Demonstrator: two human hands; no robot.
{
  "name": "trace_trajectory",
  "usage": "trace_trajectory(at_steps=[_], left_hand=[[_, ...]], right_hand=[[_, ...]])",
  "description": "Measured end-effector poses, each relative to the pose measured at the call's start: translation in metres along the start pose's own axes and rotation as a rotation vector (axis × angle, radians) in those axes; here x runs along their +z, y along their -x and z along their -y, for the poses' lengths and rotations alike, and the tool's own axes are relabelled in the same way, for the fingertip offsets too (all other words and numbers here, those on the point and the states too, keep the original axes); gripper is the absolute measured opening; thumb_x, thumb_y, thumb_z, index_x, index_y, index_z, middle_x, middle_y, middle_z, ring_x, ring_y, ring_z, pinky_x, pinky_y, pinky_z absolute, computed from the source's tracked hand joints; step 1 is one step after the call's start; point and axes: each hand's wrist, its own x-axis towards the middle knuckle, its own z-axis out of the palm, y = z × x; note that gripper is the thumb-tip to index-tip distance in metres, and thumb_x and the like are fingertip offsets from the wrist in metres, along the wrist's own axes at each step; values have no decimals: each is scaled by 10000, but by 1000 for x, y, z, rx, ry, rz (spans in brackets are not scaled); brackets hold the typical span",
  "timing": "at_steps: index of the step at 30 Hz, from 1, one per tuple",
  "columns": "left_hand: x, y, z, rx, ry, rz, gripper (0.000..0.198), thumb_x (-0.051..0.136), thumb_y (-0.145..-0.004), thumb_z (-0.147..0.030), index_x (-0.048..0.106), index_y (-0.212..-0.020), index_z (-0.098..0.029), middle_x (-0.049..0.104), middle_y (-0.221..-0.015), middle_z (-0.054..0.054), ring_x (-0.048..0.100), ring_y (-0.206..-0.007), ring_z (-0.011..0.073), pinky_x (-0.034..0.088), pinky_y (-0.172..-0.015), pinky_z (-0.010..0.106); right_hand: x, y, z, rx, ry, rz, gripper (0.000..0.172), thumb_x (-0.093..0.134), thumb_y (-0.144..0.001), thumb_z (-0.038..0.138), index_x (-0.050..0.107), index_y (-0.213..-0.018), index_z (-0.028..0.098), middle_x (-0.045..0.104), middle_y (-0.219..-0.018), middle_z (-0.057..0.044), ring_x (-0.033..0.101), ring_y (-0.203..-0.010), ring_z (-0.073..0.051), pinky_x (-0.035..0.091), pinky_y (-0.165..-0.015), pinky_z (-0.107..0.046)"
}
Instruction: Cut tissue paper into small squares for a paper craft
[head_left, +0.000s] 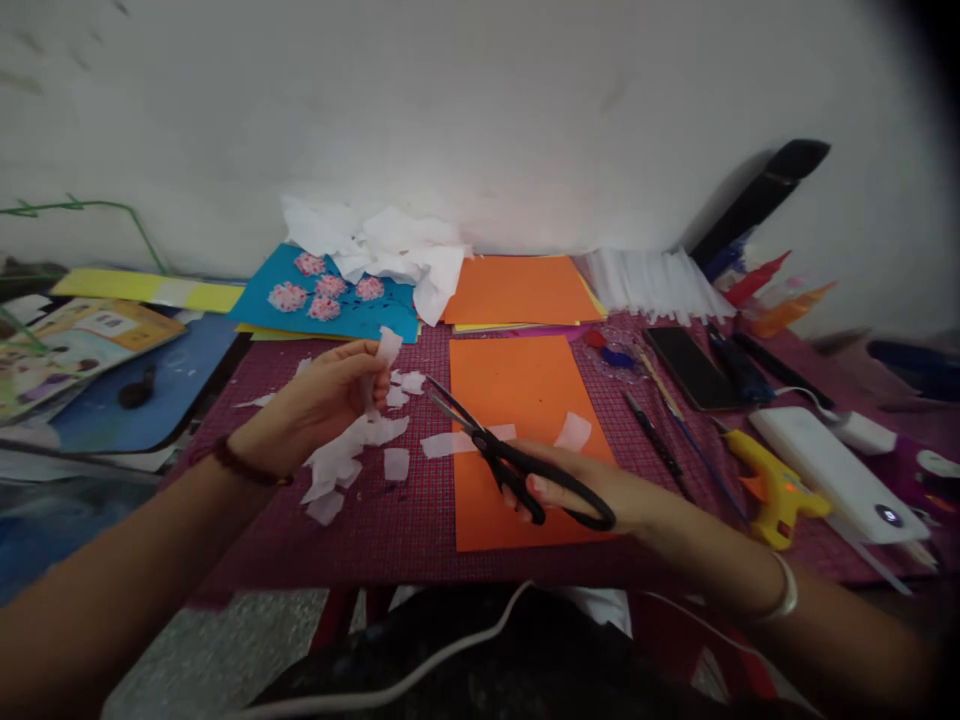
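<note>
In the head view, my left hand [341, 385] pinches a strip of white tissue paper [389, 345], raised over the table left of centre. My right hand [562, 480] grips black-handled scissors [517, 460], their blades a little apart and pointing up and left toward the strip. Under the scissors lies a sheet of orange paper [517, 370]. Cut pieces of white tissue [330, 465] are scattered below my left hand. One longer strip [442, 445] reaches onto the orange sheet, and a single piece [574, 431] rests near its right edge.
Blue paper with pink flowers [289, 297] and crumpled white tissue [375, 240] lie at the back. To the right are a phone [690, 365], a yellow glue gun [776, 490], a white power bank [840, 475] and a pen [652, 435]. A booklet [90, 345] sits far left.
</note>
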Motion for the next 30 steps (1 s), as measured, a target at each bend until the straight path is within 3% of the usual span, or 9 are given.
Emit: trace_trajectory(at_steps=[5, 9, 17, 24, 30], left_hand=[[-25, 41, 15, -43, -21, -6, 234, 797, -700, -239, 576, -673, -165, 580, -553, -23, 505, -459, 74, 411, -442, 177], [-33, 57, 19, -53, -11, -37, 274, 831, -666, -285, 583, -685, -168, 585, -539, -30, 497, -437, 71, 395, -423, 176], [-45, 61, 29, -90, 20, -30, 304, 825, -656, -316, 554, -678, -182, 582, -518, -31, 483, -416, 70, 373, -411, 184], [-51, 58, 36, -78, 37, -16, 293, 825, -654, -293, 554, -671, -182, 579, -514, -31, 481, -415, 71, 362, -413, 190], [-64, 63, 37, -127, 59, -2, 273, 815, -657, -288, 607, -795, -176, 613, -572, -15, 530, -470, 93, 419, -456, 202]], right_hand=[[18, -26, 8, 36, 82, 112, 797, 485, -927, 740, 436, -1472, 161, 587, -1066, -84, 546, -866, -172, 506, -741, -311], [30, -50, 13, 49, 47, 116, 771, 525, -909, 737, 481, -1419, 161, 563, -962, -46, 539, -816, -158, 505, -705, -293], [46, -79, 13, 47, -28, 29, 815, 629, -864, 710, 511, -1386, 94, 531, -835, -7, 521, -642, -102, 468, -566, -245], [48, -84, 15, 71, -66, -4, 682, 675, -856, 654, 569, -1292, 140, 499, -767, 31, 477, -583, -74, 403, -503, -216], [42, -87, 11, 137, -34, -21, 738, 633, -841, 732, 530, -1274, 143, 522, -749, 29, 484, -547, -76, 352, -465, -210]])
